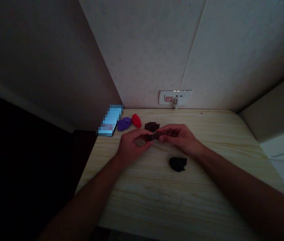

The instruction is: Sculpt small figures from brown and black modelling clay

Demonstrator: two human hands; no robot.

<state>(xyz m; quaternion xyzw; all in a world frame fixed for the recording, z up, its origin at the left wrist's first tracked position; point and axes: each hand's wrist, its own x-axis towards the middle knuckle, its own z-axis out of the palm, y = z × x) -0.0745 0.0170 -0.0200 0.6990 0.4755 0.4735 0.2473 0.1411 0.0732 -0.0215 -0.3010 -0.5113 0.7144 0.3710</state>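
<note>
Both hands meet over the middle of a light wooden table (207,187). My left hand (131,145) and my right hand (179,137) pinch a small dark brown lump of clay (154,136) between their fingertips, the fingers closed on it. A second dark brown lump (152,126) lies just behind the hands. Nearer me on the table sits a black lump (178,164), apart from both hands.
A red lump (136,120) and a purple lump (124,124) lie at the back left, beside a blurred-out blue flat object (110,121) at the table's corner. A wall socket (174,97) with a plug sits above the back edge. Darkness lies left of the table.
</note>
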